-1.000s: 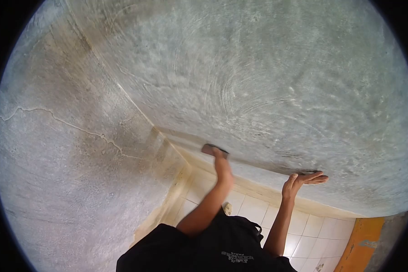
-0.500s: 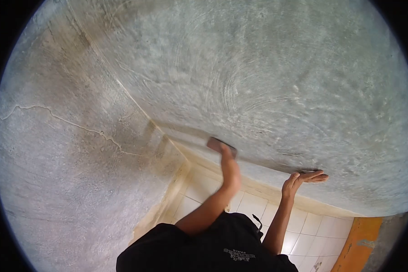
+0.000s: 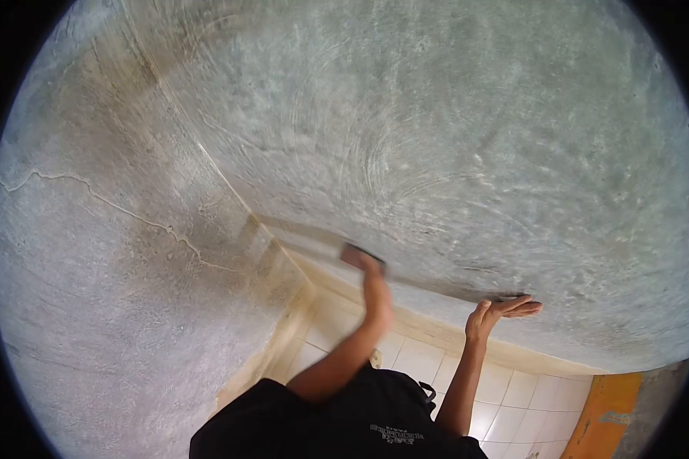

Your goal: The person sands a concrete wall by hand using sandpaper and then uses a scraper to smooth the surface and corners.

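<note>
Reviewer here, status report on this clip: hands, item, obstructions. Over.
Left hand blurred, gripping rectangular block at plastered wall. Right hand open against same wall, no tool visible in it. No obstruction visible between hands.

From here the big wall (image 3: 452,130) is mottled grey-green with pale swirling streaks, while the side wall (image 3: 107,291) runs lilac-grey, stained brown and crossed by a cream crack line (image 3: 130,214). White floor tiles (image 3: 505,382), an orange strip (image 3: 606,409), and pale lettering (image 3: 396,434) on a black shirt (image 3: 321,421).
</note>
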### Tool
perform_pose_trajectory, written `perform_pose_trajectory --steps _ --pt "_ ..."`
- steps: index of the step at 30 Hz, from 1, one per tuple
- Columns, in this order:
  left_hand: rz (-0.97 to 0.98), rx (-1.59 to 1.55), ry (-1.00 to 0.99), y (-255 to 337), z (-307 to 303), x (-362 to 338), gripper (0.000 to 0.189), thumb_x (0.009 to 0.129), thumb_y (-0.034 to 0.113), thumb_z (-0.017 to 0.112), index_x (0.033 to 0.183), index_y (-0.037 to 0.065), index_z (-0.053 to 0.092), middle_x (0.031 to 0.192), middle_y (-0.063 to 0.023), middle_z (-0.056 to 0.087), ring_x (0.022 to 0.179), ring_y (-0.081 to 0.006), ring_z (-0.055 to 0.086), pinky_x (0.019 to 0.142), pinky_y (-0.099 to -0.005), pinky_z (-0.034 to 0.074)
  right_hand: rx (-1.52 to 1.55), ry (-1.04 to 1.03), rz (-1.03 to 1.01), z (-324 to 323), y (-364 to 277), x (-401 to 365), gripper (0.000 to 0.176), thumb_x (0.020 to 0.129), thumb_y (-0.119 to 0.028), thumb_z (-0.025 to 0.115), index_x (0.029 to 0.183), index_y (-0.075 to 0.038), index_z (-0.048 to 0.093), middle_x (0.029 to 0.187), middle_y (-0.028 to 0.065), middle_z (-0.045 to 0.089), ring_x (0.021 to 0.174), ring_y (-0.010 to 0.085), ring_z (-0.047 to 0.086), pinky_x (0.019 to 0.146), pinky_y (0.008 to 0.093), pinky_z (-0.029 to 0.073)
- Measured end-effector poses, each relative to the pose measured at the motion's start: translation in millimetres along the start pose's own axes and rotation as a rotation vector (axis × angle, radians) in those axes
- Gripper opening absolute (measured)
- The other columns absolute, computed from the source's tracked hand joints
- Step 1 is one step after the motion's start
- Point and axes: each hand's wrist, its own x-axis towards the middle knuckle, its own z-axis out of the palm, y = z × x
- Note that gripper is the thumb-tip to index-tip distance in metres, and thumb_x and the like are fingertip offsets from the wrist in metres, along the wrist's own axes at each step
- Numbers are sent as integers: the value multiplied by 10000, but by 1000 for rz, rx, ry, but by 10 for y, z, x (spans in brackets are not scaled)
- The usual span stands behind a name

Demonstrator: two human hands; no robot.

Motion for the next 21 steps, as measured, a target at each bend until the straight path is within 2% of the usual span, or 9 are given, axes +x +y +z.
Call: perform_pose_trajectory --steps 1,7,9,11,12,14,17,19,21 --pt "87 44 -8 -130 127 -239 653 999 442 312 1428 -41 214 1507 -95 230 1377 -168 208 1122 -296 153 -8 16 -6 3 -33 8 953 861 -716 278 1459 -109 -150 1448 188 -342 1323 386 -330 998 641 -178" --pt "-132 -39 35 -43 -282 340 755 955 561 328 1444 -3 216 1480 -83 291 1331 -161 266 1108 -280 140 -19 19 -12 14 -7 -6 975 848 -730 287 1460 -106 -145 1457 197 -322 1329 391 -318 997 642 -173" --pt "-164 48 110 -107 -170 133 738 959 530 365 1446 -2 208 1479 -89 292 1338 -157 258 1110 -282 133 -23 29 -6 15 3 -14 973 850 -728 287 1461 -104 -141 1459 202 -314 1330 393 -314 998 641 -173" --pt "68 33 -11 -480 -25 -276 721 959 496 408 1455 16 198 1480 -81 294 1330 -147 277 1102 -272 163 -22 47 -16 32 -15 -8 970 852 -725 288 1461 -102 -138 1460 208 -309 1332 394 -311 999 639 -175" --pt "-24 -6 -109 -152 177 -553 679 958 465 439 1447 40 237 1464 -61 320 1308 -133 298 1092 -266 187 -20 42 -22 32 -22 -7 968 854 -723 287 1461 -100 -138 1459 208 -310 1332 394 -311 999 638 -176" --pt "-203 20 101 -87 103 -150 687 978 478 358 1425 -30 237 1472 -105 298 1336 -169 271 1106 -292 166 -17 33 -32 11 -12 -4 964 858 -718 285 1461 -95 -137 1458 210 -312 1332 393 -310 999 636 -177" --pt "-209 -38 140 -117 -258 323 704 965 535 346 1412 -4 277 1431 -69 343 1286 -114 302 1080 -248 186 -28 -14 -18 -12 49 -50 960 862 -714 279 1459 -90 -141 1453 207 -323 1331 391 -314 1001 635 -177" --pt "-138 -16 112 -345 -226 113 717 968 522 352 1444 5 210 1478 -65 276 1334 -116 241 1095 -257 162 -29 3 -30 -7 52 -25 956 865 -710 276 1457 -88 -146 1452 206 -326 1329 391 -317 1000 636 -177" --pt "-104 51 -103 -143 97 -514 750 966 523 351 1463 5 131 1518 -70 193 1376 -130 163 1114 -277 121 -20 12 -28 31 -15 -40 954 868 -705 276 1455 -85 -150 1450 207 -329 1328 392 -319 1000 635 -177"
